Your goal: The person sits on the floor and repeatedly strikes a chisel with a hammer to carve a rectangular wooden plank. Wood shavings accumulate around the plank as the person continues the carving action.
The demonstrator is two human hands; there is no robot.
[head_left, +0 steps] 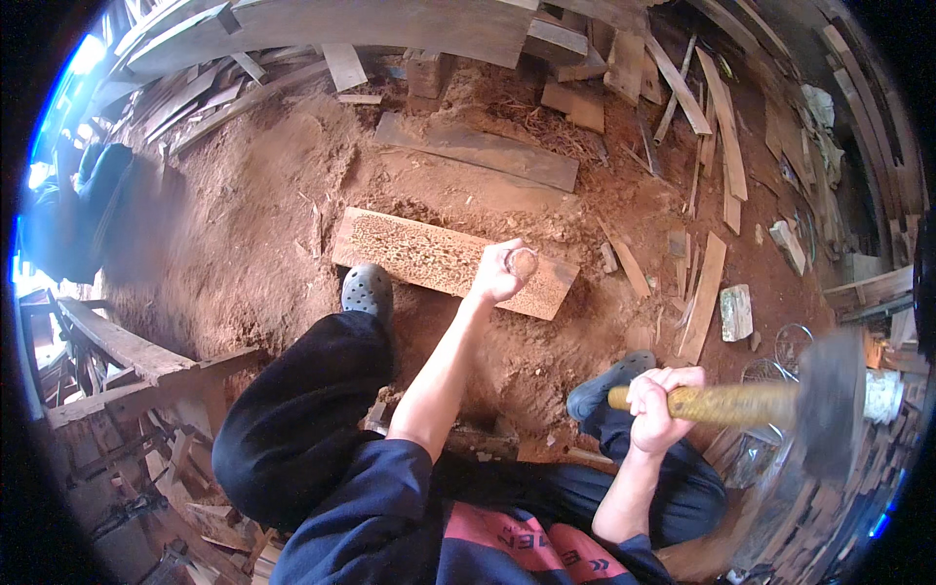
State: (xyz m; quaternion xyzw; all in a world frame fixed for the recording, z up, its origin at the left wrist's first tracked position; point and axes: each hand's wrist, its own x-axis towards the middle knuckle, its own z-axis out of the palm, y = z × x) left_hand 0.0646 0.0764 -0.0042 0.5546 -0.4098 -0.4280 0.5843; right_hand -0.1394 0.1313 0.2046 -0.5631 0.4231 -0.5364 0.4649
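Note:
My left hand [495,277] is closed around an upright tool with a round, wood-coloured top [523,262]. Its lower part is hidden by my fist, so its exact kind does not show. Beneath it a wooden board [417,255] lies on the dirt, its face covered in small dark pits, with a smoother stretch at the right end. My right hand [660,406] grips the yellow handle of a mallet, held out to the right. The mallet's big dark head [829,405] is blurred. My left clog [368,291] rests against the board's near edge.
Another plank [478,151] lies half buried beyond the board. Loose wood strips [704,297] and a pale block [736,312] are scattered to the right. Stacked timber lines the far side. A wooden frame [127,341] stands at left, near a blurred blue shape [83,214].

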